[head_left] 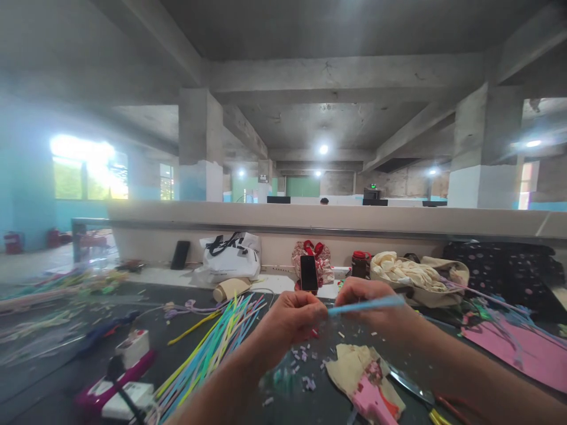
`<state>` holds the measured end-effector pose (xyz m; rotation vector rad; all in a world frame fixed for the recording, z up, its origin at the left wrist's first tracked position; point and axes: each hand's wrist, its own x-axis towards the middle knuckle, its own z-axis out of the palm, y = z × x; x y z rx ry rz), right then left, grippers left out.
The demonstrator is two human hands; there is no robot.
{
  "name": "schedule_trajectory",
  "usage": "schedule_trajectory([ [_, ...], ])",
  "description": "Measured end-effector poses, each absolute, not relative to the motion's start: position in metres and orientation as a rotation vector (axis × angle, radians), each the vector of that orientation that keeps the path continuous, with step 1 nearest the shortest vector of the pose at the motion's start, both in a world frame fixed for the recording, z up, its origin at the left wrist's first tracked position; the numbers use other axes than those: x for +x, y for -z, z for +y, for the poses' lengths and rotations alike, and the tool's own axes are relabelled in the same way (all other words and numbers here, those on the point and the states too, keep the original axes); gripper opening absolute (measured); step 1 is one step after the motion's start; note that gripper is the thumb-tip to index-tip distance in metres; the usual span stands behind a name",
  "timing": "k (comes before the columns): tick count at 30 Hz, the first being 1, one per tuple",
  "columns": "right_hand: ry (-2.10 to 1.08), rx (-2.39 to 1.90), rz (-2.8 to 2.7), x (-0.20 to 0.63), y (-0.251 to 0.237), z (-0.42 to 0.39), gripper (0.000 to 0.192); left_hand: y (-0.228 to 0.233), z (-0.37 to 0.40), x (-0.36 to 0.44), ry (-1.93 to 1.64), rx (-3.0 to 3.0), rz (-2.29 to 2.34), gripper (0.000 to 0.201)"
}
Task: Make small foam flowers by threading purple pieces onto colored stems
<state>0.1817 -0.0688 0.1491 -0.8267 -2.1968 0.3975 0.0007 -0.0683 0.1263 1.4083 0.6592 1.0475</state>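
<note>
Plainly, both hands work in the air over the middle of the dark table (pixel 62 378), so the risks sit around them.

Left hand: the left hand (pixel 290 321) is curled shut, its fingertips pinching the near end of a light blue strip (pixel 367 304).

Right hand: the right hand (pixel 372 301) is closed round the same strip further along; the strip's far end pokes out to the right, level and free of the table.

Strip: thin and bendy by the look of it, so a tight squeeze or a pull from both ends could kink or snap it between the hands.

Below the hands: small pale scraps (pixel 305 360) lie scattered on the table; a dropped piece would be hard to pick out among them.

Near edge, right: scissors (pixel 416 392) lie beside a pink tool (pixel 374 404) on a cloth; a wrist coming down without a look could meet the blades.

Near edge, left: a bundle of coloured strips (pixel 208 354) fans toward the table's near edge; an elbow could sweep it off.

Far edge: a phone (pixel 309 272) stands propped upright against a red-ribboned packet (pixel 321 257); a knock to the table may tip it.
</note>
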Motion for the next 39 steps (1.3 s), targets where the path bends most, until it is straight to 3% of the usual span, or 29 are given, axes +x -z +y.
schedule_trajectory([
  [3,-0.489,-0.779,-2.355,0.182,-0.162,-0.069,0.01,-0.127,-0.067,-0.004,-0.896,1.497,0.648,0.016],
  [9,-0.189,-0.712,-2.574,0.175,-0.182,-0.075,0.007,-0.129,-0.069,-0.004,-0.736,1.582,0.769,0.01],
  [13,0.207,-0.723,-2.686,0.171,-0.19,-0.079,0.008,-0.132,-0.071,0.001,-0.786,1.686,0.848,0.015],
  [19,1.076,-0.701,-2.485,0.164,-0.171,-0.086,0.015,-0.128,-0.068,0.01,-1.011,1.495,0.836,0.02],
  [22,1.229,-0.643,-2.303,0.163,-0.155,-0.085,0.017,-0.124,-0.066,0.012,-1.123,1.285,0.729,0.019],
  [25,1.013,-0.674,-2.21,0.164,-0.148,-0.081,0.015,-0.122,-0.067,0.013,-1.191,1.152,0.629,0.018],
  [32,-0.323,-0.765,-2.215,0.173,-0.166,-0.075,0.014,-0.122,-0.069,0.008,-1.234,1.198,0.593,0.019],
  [39,-0.7,-0.75,-2.406,0.179,-0.178,-0.072,0.016,-0.125,-0.072,-0.004,-0.949,1.518,0.714,0.012],
])
